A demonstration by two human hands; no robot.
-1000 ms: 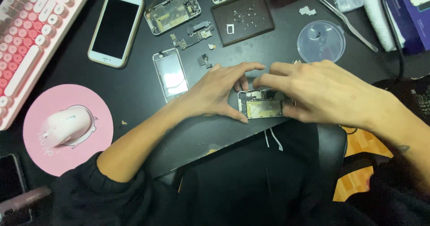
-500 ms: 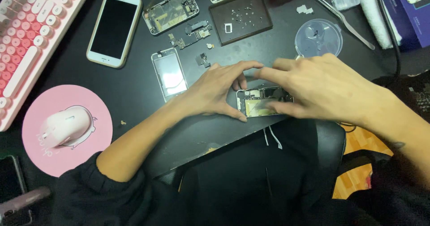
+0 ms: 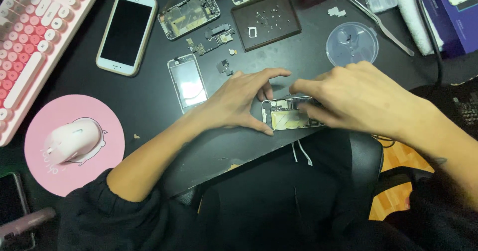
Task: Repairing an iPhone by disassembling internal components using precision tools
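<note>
While both hands meet at the desk's (image 3: 124,97) near edge, the left hand (image 3: 239,99) braces the end of an opened phone (image 3: 289,114), thumb and fingers spread around its corner. The right hand (image 3: 358,94) covers the other end, fingertips pressed together on its top edge. A screen panel (image 3: 186,82) lies just left, a clear dish (image 3: 351,43) beyond.

Matt black desk (image 3: 124,89) (glossy glass phone (image 3: 126,32)), metal tweezers (image 3: 378,17).

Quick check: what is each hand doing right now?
Left hand: fingers curled around the end of the opened phone.
Right hand: fingers pressing on the same phone.
</note>
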